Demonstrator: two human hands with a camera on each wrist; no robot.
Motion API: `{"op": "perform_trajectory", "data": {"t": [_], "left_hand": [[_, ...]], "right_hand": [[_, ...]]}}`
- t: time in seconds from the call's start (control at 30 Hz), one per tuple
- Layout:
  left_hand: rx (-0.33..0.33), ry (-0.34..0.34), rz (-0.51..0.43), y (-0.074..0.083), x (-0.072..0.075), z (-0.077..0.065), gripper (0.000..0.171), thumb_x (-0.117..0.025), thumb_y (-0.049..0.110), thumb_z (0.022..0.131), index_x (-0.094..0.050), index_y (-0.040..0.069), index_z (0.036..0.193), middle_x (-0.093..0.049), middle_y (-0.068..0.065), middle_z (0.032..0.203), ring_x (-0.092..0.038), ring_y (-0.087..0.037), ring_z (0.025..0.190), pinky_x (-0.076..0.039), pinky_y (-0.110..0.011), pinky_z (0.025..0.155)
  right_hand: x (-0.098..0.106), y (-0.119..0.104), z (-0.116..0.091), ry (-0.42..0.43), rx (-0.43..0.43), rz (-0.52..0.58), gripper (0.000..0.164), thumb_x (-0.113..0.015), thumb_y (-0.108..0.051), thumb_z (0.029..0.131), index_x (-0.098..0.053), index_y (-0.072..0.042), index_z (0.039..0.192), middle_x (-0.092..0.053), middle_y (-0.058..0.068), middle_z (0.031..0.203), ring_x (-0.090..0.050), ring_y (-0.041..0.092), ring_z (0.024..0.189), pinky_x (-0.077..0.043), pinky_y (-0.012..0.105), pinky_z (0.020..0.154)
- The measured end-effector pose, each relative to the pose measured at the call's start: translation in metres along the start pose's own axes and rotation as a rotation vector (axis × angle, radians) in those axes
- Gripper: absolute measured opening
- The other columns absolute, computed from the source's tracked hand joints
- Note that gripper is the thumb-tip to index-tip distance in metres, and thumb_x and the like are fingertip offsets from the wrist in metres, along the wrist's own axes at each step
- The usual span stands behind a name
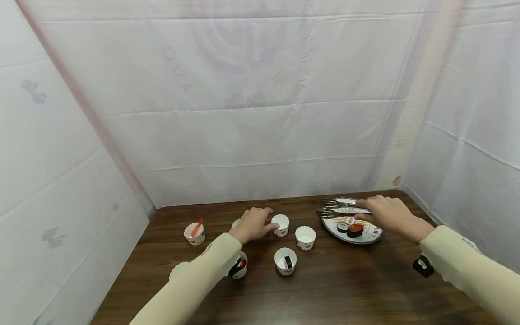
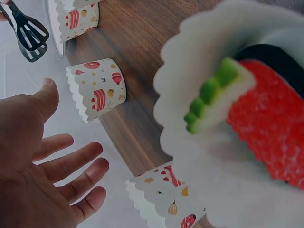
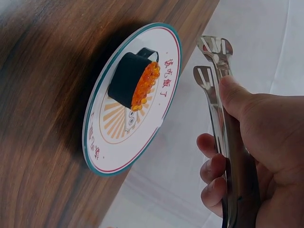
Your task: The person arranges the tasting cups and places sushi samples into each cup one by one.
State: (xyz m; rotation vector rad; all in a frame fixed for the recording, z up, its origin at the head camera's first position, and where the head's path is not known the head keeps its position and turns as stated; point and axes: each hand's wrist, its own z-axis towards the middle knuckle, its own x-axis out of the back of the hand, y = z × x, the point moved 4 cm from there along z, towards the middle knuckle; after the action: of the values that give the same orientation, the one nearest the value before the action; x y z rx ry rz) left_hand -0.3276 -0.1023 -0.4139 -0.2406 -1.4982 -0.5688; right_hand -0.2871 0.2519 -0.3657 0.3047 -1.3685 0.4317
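Note:
My right hand (image 1: pixel 386 212) grips metal tongs (image 3: pixel 232 156) above the plate (image 3: pixel 135 154), with the slotted ends apart. On the plate lie a black-wrapped sushi piece topped with orange roe (image 3: pixel 137 85) and a small sushi roll (image 1: pixel 342 227). My left hand (image 1: pixel 253 224) holds nothing; its fingers are spread above the table, beside an empty paper cup (image 1: pixel 280 225). In the left wrist view, a red-roe sushi piece (image 2: pixel 270 123) with green cucumber (image 2: pixel 209 97) sits in a near cup (image 2: pixel 185 175). My left arm partly hides some cups.
Several paper cups stand left of the plate. One cup (image 1: pixel 305 243) is beside it; another (image 1: pixel 279 268) contains a small black-wrapped piece (image 1: pixel 288 262). The far-left cup (image 1: pixel 194 239) holds an orange-red piece (image 1: pixel 197 227). White cloth (image 1: pixel 260 135) hangs behind the wooden table (image 1: pixel 333 289).

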Motion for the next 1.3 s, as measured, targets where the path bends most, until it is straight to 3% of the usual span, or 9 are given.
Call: {"op": "perform_trajectory", "data": {"t": [0.37,0.7,1.0,1.3], "left_hand": [[-0.024,-0.001,0.045,0.011,-0.007,0.003,0.054,-0.069,0.046,0.098,-0.067,0.003,0.13,-0.074,-0.008,0.102,-0.07,-0.029,0.098,-0.054,-0.048,0.087],[-0.023,0.006,0.045,0.018,-0.01,0.004,0.045,-0.069,0.044,0.098,-0.07,0.003,0.118,-0.074,-0.009,0.099,-0.07,-0.028,0.093,-0.054,-0.045,0.082],[-0.013,0.008,0.045,0.016,-0.014,0.004,0.046,-0.072,0.043,0.097,-0.067,0.004,0.123,-0.073,-0.008,0.095,-0.07,-0.026,0.089,-0.054,-0.043,0.079],[-0.003,0.006,0.033,0.016,-0.015,0.004,0.047,-0.072,0.041,0.097,-0.065,0.004,0.125,-0.073,-0.009,0.098,-0.07,-0.026,0.089,-0.055,-0.042,0.078]], "right_hand": [[0.002,0.006,0.0,-0.062,0.021,-0.005,0.046,-0.073,-0.041,0.095,-0.072,-0.005,0.124,-0.076,0.012,0.101,-0.068,0.019,0.067,-0.043,0.033,0.044],[0.003,0.011,-0.004,-0.124,-0.005,-0.017,0.047,-0.074,-0.04,0.094,-0.073,-0.003,0.122,-0.076,0.015,0.104,-0.069,0.021,0.069,-0.045,0.035,0.045],[0.006,0.014,-0.011,-0.124,0.012,-0.022,0.043,-0.075,-0.041,0.092,-0.075,-0.006,0.118,-0.076,0.011,0.101,-0.07,0.025,0.073,-0.051,0.043,0.05],[0.003,0.021,-0.012,-0.163,0.001,-0.007,0.039,-0.076,-0.04,0.092,-0.076,-0.009,0.114,-0.074,0.003,0.094,-0.067,0.019,0.069,-0.049,0.039,0.05]]}}
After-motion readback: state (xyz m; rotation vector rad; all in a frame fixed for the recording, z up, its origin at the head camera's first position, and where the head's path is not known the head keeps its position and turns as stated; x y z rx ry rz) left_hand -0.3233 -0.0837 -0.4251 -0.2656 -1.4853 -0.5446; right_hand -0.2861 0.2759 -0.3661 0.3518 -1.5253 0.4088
